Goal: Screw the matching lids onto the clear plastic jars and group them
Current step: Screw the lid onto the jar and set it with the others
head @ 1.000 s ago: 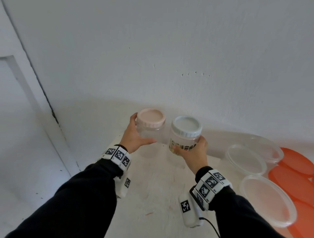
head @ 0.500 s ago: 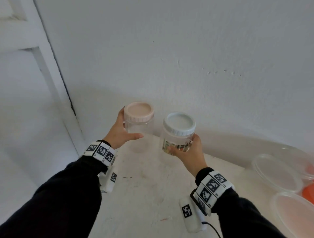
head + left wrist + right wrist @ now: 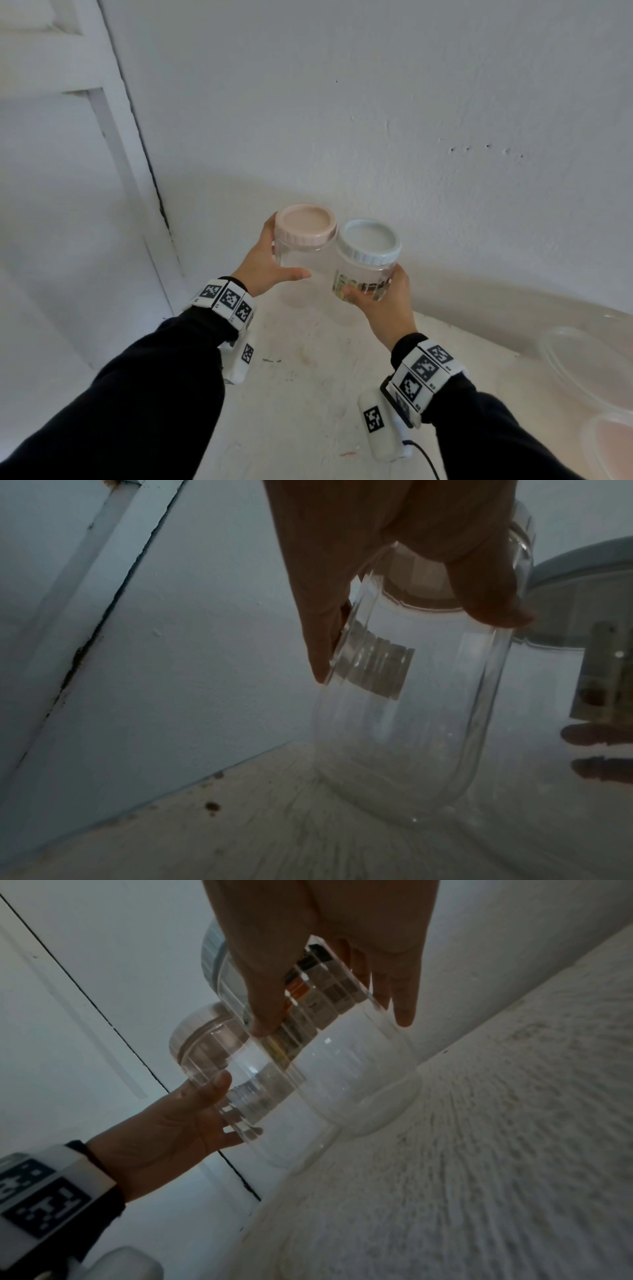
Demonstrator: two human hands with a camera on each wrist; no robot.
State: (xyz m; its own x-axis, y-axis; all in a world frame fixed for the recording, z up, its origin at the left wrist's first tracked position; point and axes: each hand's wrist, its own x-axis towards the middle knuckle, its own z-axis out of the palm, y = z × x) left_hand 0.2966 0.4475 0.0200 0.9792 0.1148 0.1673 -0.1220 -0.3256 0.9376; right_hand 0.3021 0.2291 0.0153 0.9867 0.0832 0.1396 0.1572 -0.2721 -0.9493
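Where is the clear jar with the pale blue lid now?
In the head view, the right hand holds it at centre, its lid against the pink-lidded clear jar.

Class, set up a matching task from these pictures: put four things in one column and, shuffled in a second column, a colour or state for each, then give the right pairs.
Things:
1. Left hand
2. Right hand
3. Pink lid
4. Tub

States:
A. screwed on the unlabelled jar
B. grips the labelled jar with the pale blue lid
C. clear, standing open on the table at the right
D. grips the jar with no label facing the head camera

Pairs: 1-D, 2-B, 3-A, 4-C
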